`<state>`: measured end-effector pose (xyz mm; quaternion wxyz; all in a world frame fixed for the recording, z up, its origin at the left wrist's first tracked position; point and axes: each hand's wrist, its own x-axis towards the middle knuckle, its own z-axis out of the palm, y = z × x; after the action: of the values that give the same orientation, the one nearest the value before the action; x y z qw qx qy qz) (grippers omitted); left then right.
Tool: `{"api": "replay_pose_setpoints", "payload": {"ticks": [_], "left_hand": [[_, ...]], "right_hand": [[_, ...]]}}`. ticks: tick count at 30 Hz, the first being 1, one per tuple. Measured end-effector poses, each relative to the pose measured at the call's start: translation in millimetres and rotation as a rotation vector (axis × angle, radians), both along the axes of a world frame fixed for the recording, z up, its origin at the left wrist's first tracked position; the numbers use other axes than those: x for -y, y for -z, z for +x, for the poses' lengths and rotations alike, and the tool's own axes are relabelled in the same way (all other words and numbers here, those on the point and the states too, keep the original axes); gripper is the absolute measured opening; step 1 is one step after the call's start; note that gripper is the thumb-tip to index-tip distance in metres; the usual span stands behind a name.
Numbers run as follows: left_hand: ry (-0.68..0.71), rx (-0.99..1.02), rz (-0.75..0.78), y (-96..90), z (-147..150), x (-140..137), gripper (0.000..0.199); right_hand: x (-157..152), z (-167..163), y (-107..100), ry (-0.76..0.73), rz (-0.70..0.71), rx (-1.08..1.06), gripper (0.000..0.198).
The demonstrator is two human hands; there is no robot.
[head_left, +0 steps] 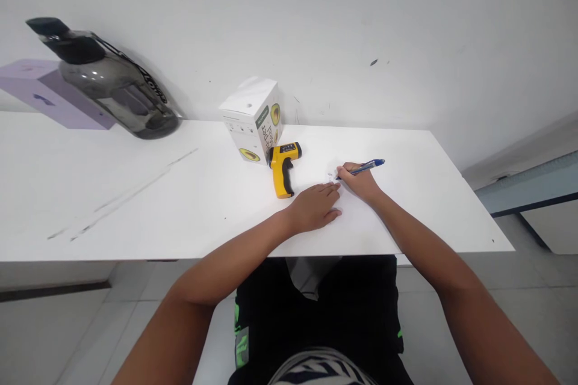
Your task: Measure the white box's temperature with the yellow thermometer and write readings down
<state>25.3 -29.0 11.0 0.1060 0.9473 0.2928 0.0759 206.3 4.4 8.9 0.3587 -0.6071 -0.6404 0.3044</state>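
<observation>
Closest is a striped shirt (321, 368); beyond it, the right hand (359, 181) pinches a blue pen (369, 166) over a white table (180, 210), likely light, stiff and best held near its tip. The left hand (315, 207) lies palm-down, grasping nothing, beside a yellow thermometer gun (281, 178).

The right grip (357, 180) holds a blue pen (367, 166) above a white table (158, 210), near the left grip (313, 208).

The white box (250, 101) reads "Su-per Meal", while lettering on the strap (155, 86) of the bottle (93, 77) is unclear.
</observation>
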Motion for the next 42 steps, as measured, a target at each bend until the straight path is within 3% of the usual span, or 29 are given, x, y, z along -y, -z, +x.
{"api": "replay_pose_setpoints", "payload": {"ticks": [9,18,20,24,27,42], "left_hand": [[-0.007,-0.008,0.000,-1.3,-1.2,0.5,0.041],[0.013,0.033,0.052,3.4,-2.9,-0.9,0.039],[0.015,0.038,0.061,3.3,-3.5,-0.8,0.040],[0.017,0.049,0.084,2.3,-4.4,-0.5,0.040],[0.018,0.046,0.085,1.6,-4.3,-0.4,0.038],[0.052,0.081,0.156,4.5,-5.0,-3.2,0.035]], "right_hand": [[-3.5,2.0,-6.1,0.012,-0.030,-0.133,0.029],[-4.7,9.3,-6.3,-0.128,-0.081,-0.285,0.047],[-1.1,8.4,-8.1,-0.099,-0.010,-0.186,0.048],[0.5,10.3,-7.2,-0.026,0.196,0.234,0.035],[-3.7,15.2,-2.0,0.003,0.233,0.406,0.034],[-12.9,26.8,-1.7,0.283,0.078,0.222,0.036]]}}
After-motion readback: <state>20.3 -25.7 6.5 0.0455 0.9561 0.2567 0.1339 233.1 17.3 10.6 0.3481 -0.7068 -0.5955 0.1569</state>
